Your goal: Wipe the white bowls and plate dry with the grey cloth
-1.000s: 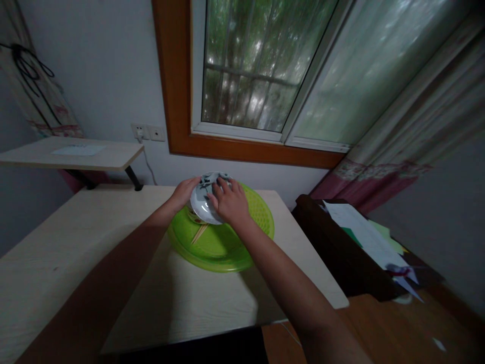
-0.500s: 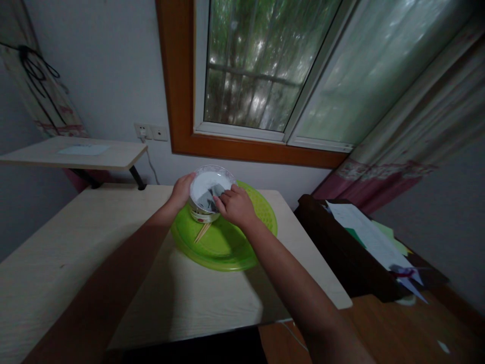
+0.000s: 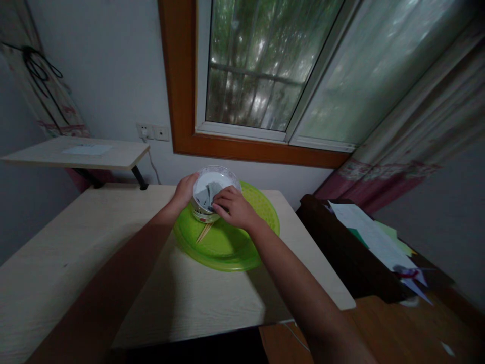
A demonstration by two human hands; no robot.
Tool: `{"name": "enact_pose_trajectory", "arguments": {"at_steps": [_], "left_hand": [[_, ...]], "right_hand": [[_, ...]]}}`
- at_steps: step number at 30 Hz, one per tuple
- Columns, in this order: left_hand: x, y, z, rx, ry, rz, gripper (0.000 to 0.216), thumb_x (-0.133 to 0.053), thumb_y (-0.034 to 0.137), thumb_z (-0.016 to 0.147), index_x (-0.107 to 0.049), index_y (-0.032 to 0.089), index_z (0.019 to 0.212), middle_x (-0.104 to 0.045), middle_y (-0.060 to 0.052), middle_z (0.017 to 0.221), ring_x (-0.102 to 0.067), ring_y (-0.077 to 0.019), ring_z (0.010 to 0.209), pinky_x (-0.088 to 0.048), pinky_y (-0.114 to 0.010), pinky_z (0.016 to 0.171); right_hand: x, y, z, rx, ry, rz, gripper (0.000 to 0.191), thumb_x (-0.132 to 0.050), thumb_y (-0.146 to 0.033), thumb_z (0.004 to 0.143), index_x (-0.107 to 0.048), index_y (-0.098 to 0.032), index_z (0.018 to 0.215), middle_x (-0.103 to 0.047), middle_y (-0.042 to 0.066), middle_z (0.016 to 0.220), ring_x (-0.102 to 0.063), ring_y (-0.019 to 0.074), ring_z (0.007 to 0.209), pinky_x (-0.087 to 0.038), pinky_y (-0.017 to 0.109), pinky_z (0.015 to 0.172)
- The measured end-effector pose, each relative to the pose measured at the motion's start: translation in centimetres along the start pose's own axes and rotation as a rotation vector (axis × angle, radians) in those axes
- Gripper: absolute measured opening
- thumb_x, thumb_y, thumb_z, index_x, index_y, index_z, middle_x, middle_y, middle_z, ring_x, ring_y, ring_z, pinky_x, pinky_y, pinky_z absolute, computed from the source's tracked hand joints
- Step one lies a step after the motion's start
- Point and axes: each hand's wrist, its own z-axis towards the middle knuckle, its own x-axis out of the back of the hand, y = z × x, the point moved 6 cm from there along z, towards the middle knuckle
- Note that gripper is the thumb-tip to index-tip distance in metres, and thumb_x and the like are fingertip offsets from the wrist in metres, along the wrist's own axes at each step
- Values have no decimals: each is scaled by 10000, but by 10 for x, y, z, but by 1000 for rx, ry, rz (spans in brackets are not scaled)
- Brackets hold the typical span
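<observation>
My left hand (image 3: pixel 185 189) grips the left rim of a white bowl (image 3: pixel 217 177), which tilts toward me above another bowl (image 3: pixel 204 217) with a red mark on its side. Inside the tilted bowl my right hand (image 3: pixel 234 206) presses a grey cloth (image 3: pixel 211 192) against the inner wall, its fingers bent round the cloth. Under the bowls lies a round green tray (image 3: pixel 227 260). A few wooden chopsticks (image 3: pixel 203 232) rest on it, in front of the lower bowl.
The tray stands on a pale wooden table (image 3: pixel 144 283). A raised shelf (image 3: pixel 125 156) with a paper sheet is at the left back. Beyond the table's right edge, papers (image 3: pixel 371 232) lie on dark brown furniture. A window (image 3: pixel 257 76) is behind.
My right hand has shifted slightly down and left within the bowl, and the cloth has changed its folds. My left hand keeps its hold on the rim.
</observation>
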Motion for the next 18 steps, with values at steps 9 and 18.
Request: {"name": "enact_pose_trajectory", "arguments": {"at_steps": [9, 18], "left_hand": [[-9, 1, -2, 7, -103, 11, 494, -594, 630, 807, -705, 149, 843, -753, -76, 894, -626, -212, 833, -499, -326, 825], [-12, -2, -5, 29, -117, 1, 575, -606, 676, 809, -740, 122, 886, -774, -101, 914, -642, -226, 827, -503, -324, 786]], "right_hand": [[-10, -2, 5, -83, -54, -157, 469, -485, -451, 1064, -614, -196, 1435, -595, 90, 1509, -510, 293, 1407, -355, 502, 1211], [8, 26, -3, -439, -8, -428, 472, -410, -424, 1085, -696, -105, 1282, -687, 163, 1358, -562, 312, 1289, -390, 445, 1120]]}}
